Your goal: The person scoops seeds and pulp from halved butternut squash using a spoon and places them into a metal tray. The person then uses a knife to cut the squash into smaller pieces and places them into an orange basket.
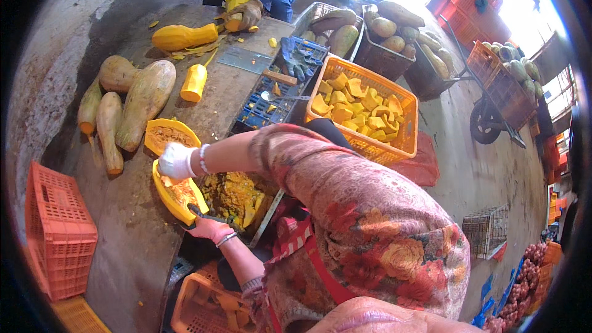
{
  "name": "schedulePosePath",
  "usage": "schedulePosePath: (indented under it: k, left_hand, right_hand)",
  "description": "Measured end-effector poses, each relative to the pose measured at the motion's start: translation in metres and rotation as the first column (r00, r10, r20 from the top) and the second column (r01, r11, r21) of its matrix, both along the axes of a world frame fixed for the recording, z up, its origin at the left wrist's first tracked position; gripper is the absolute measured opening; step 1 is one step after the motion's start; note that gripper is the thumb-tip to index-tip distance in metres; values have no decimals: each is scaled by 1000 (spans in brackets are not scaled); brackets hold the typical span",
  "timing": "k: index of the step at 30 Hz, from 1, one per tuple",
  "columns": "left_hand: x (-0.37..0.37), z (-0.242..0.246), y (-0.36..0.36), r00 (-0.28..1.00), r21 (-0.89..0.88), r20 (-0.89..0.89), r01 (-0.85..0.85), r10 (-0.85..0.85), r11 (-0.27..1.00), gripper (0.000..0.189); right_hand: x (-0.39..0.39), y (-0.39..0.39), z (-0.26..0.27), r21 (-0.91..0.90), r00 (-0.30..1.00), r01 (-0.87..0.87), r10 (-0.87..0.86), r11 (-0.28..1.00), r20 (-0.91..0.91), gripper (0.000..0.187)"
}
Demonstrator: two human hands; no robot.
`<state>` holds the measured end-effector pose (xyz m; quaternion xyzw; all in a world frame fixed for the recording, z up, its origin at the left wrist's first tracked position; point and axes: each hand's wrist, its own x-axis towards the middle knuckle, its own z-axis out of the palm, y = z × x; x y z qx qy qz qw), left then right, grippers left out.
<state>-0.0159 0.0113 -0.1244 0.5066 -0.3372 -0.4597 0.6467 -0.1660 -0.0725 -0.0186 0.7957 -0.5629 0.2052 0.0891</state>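
My left hand (pixel 209 228), in a pink and black glove, grips the lower end of a peeled squash half (pixel 172 203). The half lies cut side up, with stringy orange pulp and seeds in its hollow. My right hand (pixel 177 161), in a white glove, is curled over the upper end of that hollow; its fingers and anything in them are hidden. Just beyond lies another peeled half (pixel 169 135), its seeds still inside. Beside my hands, below the table edge, a container (pixel 267 219) holds scooped pulp and peel scraps.
Several unpeeled squashes (pixel 147 101) and a peeled piece (pixel 194 83) lie on the table (pixel 125 236). A co-worker's gloved hand (pixel 247 14) holds squash. An orange crate (pixel 407 136) of cut chunks stands near a blue crate (pixel 254 111) bearing a spoon (pixel 268 96) and a knife (pixel 280 77).
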Motion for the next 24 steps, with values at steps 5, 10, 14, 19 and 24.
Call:
schedulePosePath:
  k: [5,10,14,19,24]
  left_hand:
    - [-1,2,0,995,31,-96,-22,25,999,43]
    - [3,6,11,957,29,-276,98,-86,995,40]
    - [-4,20,13,739,-2,-670,86,-65,996,39]
    - [-18,34,16,996,6,-80,-33,33,999,61]
    - [-18,30,18,967,-54,-253,-21,6,998,59]
  right_hand:
    - [8,2,-6,134,970,-89,117,987,-214,13]
    - [11,52,-18,349,996,10,-42,937,83,14]
    - [11,85,7,434,959,-60,-68,899,274,18]
    - [-13,60,27,295,993,88,-107,952,50,17]
    - [-15,7,18,-177,952,-205,155,963,-263,14]
